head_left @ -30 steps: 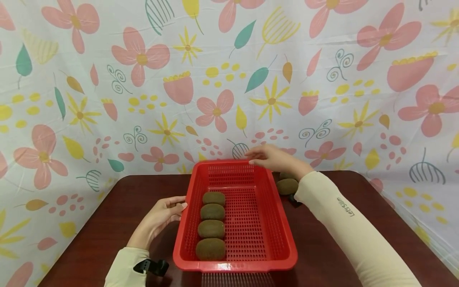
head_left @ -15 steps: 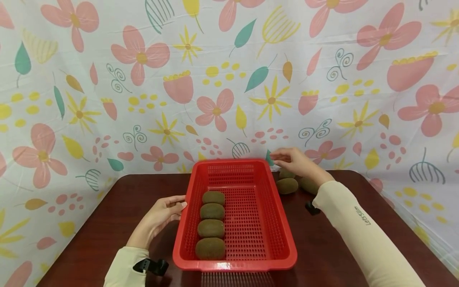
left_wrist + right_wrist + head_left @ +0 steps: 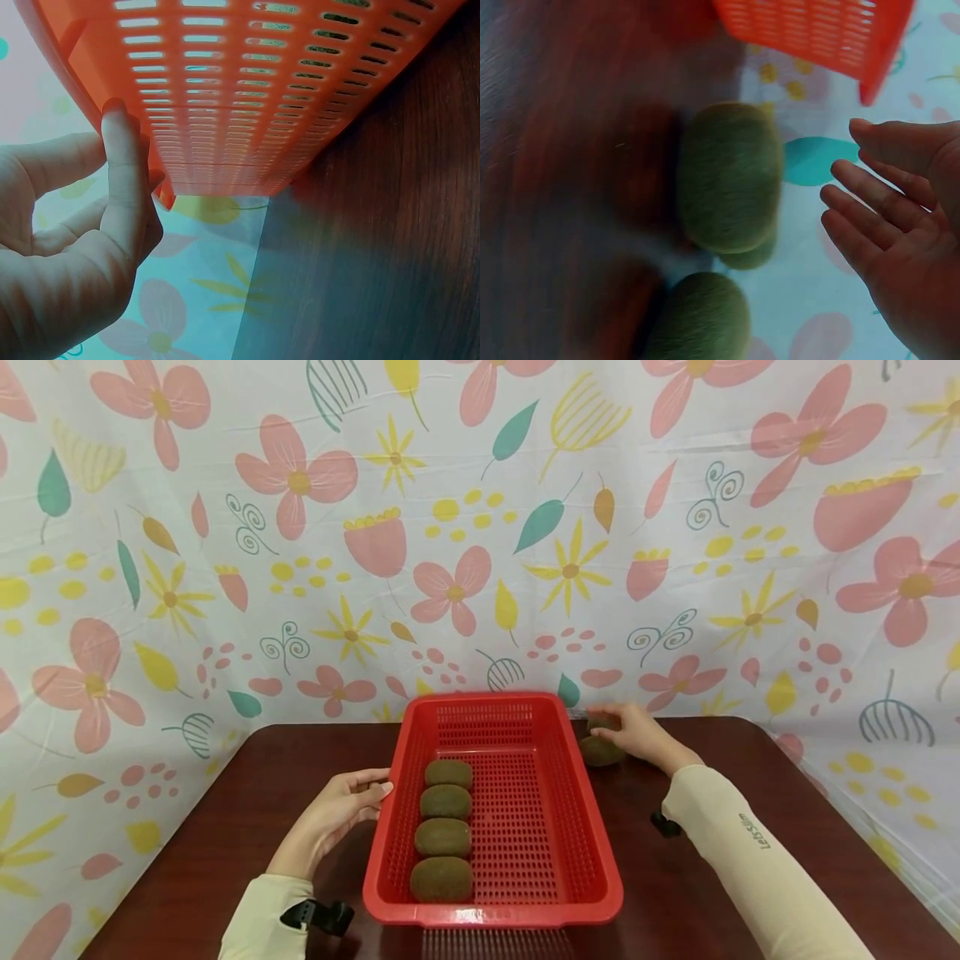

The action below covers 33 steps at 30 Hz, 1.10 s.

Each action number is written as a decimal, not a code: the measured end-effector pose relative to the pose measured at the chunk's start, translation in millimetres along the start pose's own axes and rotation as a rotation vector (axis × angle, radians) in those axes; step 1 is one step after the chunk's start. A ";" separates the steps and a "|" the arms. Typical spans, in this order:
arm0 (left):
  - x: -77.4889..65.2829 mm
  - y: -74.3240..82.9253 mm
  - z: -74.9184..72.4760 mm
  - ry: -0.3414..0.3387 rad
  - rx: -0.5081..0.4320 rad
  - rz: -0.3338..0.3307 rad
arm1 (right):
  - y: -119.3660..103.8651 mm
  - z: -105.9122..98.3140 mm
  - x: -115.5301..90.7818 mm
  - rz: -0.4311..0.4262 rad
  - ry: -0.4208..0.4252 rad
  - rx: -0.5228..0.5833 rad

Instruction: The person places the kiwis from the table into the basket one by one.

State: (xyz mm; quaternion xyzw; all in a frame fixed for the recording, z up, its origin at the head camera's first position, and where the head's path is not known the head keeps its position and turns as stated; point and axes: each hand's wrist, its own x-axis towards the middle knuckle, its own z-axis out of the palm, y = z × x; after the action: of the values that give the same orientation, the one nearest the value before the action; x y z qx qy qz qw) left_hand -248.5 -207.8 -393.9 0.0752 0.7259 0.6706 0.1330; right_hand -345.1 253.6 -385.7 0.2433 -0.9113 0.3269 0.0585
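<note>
A red plastic basket (image 3: 491,914) stands on the table with several brown kiwis (image 3: 442,837) in a row along its left side. At its left rim, my left hand (image 3: 333,814) holds on with thumb and fingertips; the left wrist view shows the fingers (image 3: 124,157) up against the rim. Beyond the basket's right side, my right hand (image 3: 633,735) is over a small group of loose kiwis (image 3: 600,752), partly covering them. In the right wrist view its fingers are spread and loosely bent, beside a kiwi (image 3: 730,178), with nothing between them.
The dark brown table (image 3: 300,752) ends at the back against a white floral cloth (image 3: 450,527). Another kiwi (image 3: 701,319) lies close by the others in the right wrist view. The basket's right half shows its bare slotted floor (image 3: 517,827).
My right hand has moved right from above the basket's far right corner, then down to the loose kiwis. My left hand and the basket have stayed in place.
</note>
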 end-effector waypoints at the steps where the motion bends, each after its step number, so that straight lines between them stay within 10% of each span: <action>1: 0.3 -0.1 -0.1 -0.001 -0.002 0.000 | 1.7 1.8 -1.1 0.005 -0.014 -0.003; 16: 0.4 -0.7 -0.7 0.001 -0.003 -0.003 | 15.9 18.1 -10.6 0.083 -0.058 -0.104; 33: 0.7 -0.6 -1.3 0.000 0.000 0.002 | 21.3 24.8 -14.3 -0.058 -0.033 -0.254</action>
State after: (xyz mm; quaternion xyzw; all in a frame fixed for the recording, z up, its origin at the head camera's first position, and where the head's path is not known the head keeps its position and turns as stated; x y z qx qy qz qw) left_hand -249.5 -209.0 -394.5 0.0761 0.7256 0.6709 0.1325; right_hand -341.5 258.2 -420.8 0.2655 -0.9389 0.2029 0.0831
